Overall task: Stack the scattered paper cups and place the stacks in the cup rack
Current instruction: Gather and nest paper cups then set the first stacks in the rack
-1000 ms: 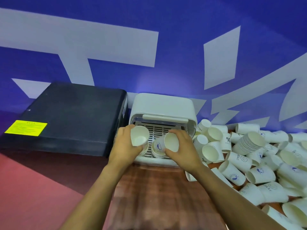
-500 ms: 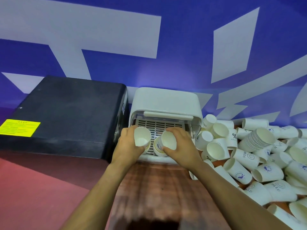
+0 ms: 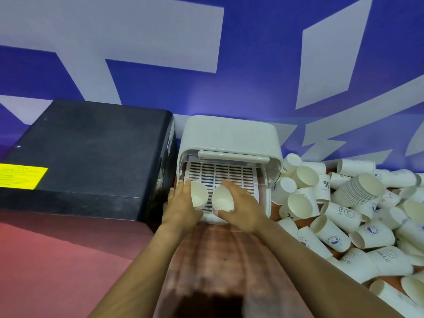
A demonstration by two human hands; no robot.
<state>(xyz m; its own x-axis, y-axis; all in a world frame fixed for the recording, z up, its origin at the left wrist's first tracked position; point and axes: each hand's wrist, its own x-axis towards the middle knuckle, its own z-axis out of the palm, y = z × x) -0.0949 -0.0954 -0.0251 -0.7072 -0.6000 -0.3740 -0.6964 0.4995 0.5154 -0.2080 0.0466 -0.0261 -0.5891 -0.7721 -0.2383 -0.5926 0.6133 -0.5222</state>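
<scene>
Both hands moved deeper into the cup rack (image 3: 229, 138), left hand (image 3: 181, 210) and right hand (image 3: 241, 207) lowered their cup stacks (image 3: 198, 197) (image 3: 222, 200) onto the slotted grid (image 3: 222, 173).

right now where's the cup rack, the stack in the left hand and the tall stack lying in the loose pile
cup rack (image 3: 231, 136): head view, white top cover
left-hand stack (image 3: 197, 196): head view, inside of top cup
tall lying stack (image 3: 358, 191): head view, ribbed rims

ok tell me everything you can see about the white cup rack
The cup rack is a white, plastic-looking box with rounded corners and a domed cover raised at the front, a bar handle along the cover's edge. Inside lies a slotted grille tray. It stands on the wooden surface against the blue wall, beside a black box. The left hand and right hand each hold a cup stack at its open front. Loose cups crowd its right side.
</scene>
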